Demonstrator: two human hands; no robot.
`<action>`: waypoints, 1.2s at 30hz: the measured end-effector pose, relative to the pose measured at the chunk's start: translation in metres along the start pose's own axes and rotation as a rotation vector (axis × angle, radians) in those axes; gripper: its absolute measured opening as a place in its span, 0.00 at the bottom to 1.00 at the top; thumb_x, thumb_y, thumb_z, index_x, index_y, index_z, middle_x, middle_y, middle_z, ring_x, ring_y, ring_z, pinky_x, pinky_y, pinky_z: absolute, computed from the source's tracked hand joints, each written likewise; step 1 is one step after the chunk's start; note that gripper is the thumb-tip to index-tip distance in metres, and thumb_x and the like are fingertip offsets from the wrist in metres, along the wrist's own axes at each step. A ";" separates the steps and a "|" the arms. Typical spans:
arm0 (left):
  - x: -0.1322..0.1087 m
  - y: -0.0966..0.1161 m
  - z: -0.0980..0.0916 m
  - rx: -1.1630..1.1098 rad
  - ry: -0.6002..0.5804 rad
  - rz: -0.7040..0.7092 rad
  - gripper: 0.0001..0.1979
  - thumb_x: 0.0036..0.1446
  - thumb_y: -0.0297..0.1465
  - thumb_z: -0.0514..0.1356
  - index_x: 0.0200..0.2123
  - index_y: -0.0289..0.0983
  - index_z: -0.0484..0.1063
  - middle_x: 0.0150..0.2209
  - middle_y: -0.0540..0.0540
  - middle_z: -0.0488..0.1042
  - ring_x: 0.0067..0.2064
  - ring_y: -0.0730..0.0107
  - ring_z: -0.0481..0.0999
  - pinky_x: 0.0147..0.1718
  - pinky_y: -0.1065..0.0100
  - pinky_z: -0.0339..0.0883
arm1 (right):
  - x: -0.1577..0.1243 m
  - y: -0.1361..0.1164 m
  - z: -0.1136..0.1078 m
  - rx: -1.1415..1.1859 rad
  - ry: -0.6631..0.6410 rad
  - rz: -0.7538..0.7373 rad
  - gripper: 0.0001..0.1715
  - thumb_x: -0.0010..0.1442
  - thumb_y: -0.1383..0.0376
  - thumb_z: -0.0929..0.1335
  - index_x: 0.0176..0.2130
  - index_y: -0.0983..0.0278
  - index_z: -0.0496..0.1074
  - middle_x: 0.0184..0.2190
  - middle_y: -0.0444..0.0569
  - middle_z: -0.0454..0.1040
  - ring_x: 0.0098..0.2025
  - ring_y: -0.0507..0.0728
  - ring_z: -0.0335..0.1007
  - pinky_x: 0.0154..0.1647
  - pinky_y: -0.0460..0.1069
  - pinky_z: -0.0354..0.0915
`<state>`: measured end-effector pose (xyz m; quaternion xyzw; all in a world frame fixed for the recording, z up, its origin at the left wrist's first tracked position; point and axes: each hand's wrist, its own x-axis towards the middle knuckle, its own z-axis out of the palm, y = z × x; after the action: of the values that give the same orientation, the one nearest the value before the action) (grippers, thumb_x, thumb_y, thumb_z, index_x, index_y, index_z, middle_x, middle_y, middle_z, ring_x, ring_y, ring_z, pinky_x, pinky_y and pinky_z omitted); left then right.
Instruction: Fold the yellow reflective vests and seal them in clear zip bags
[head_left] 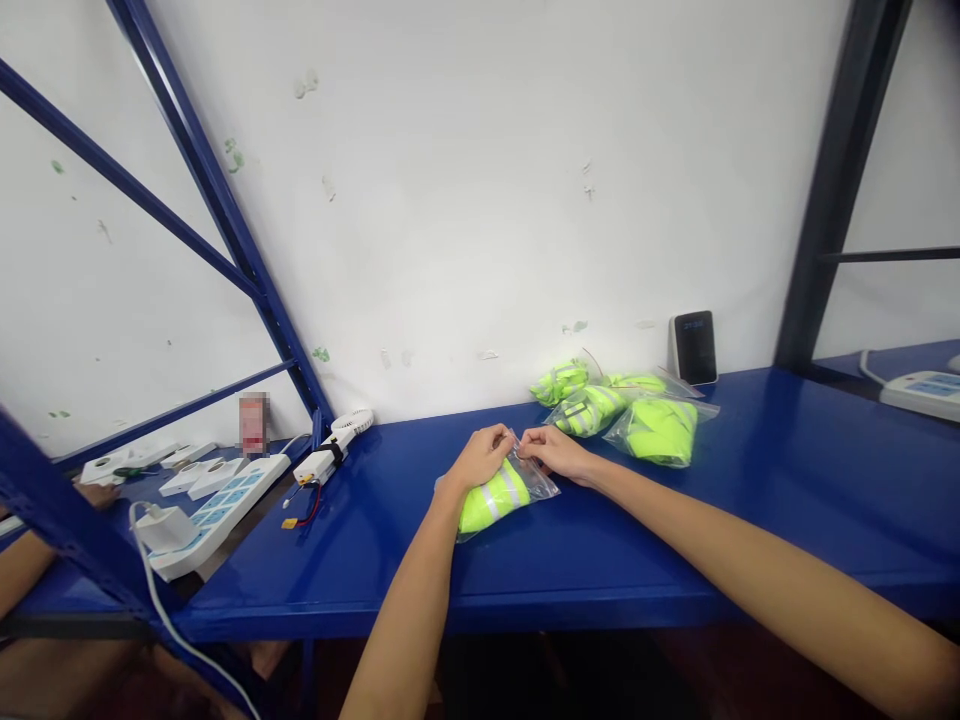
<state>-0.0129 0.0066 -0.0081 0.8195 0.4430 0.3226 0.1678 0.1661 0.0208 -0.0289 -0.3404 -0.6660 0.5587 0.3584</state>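
Note:
A clear plastic bag (541, 483) holding a folded neon-yellow reflective vest (491, 503) lies on the blue table before me. My left hand (484, 457) is closed on the bag's upper edge, its forearm passing over the left side. From the right, my right hand (553, 452) pinches the same edge close to the left fingertips. Both hands almost meet at the bag's opening side. Whether that edge is sealed cannot be made out. Behind my right hand lie several more bagged neon-yellow vests (660, 430), piled toward the wall.
A black-faced device with a display (694, 347) stands against the wall. At left are a white fan (352, 425), a battery pack with wires (319, 465) and a long power strip (225, 510). Blue metal posts (247, 260) frame the table. Another person's hand (97, 494) rests at far left.

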 end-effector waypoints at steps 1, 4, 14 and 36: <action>0.000 0.000 0.000 0.001 -0.007 -0.010 0.13 0.61 0.37 0.50 0.33 0.36 0.70 0.30 0.49 0.73 0.31 0.71 0.69 0.31 0.70 0.59 | 0.000 0.000 0.001 -0.005 0.003 -0.008 0.09 0.49 0.62 0.68 0.25 0.65 0.66 0.22 0.42 0.70 0.23 0.49 0.63 0.21 0.42 0.61; 0.000 -0.001 -0.001 -0.004 -0.040 -0.032 0.15 0.61 0.38 0.51 0.33 0.35 0.71 0.31 0.48 0.74 0.32 0.70 0.69 0.30 0.70 0.59 | -0.002 -0.001 0.002 -0.011 0.019 -0.019 0.08 0.49 0.63 0.68 0.25 0.65 0.67 0.23 0.42 0.70 0.23 0.48 0.63 0.21 0.42 0.60; 0.001 -0.007 -0.001 -0.036 -0.051 0.007 0.16 0.61 0.40 0.51 0.33 0.34 0.72 0.30 0.48 0.74 0.32 0.70 0.70 0.31 0.71 0.60 | 0.000 0.000 -0.007 0.107 -0.064 0.071 0.12 0.48 0.60 0.72 0.27 0.68 0.73 0.24 0.46 0.73 0.24 0.49 0.66 0.25 0.44 0.63; 0.001 -0.002 0.000 -0.075 -0.056 0.070 0.16 0.62 0.39 0.49 0.32 0.34 0.71 0.31 0.48 0.73 0.33 0.70 0.69 0.34 0.70 0.62 | -0.002 -0.001 -0.003 0.080 -0.023 0.038 0.09 0.50 0.61 0.70 0.27 0.66 0.71 0.25 0.44 0.73 0.25 0.50 0.67 0.25 0.44 0.65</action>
<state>-0.0136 0.0085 -0.0089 0.8362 0.3971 0.3216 0.1991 0.1700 0.0209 -0.0277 -0.3321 -0.6404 0.5956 0.3535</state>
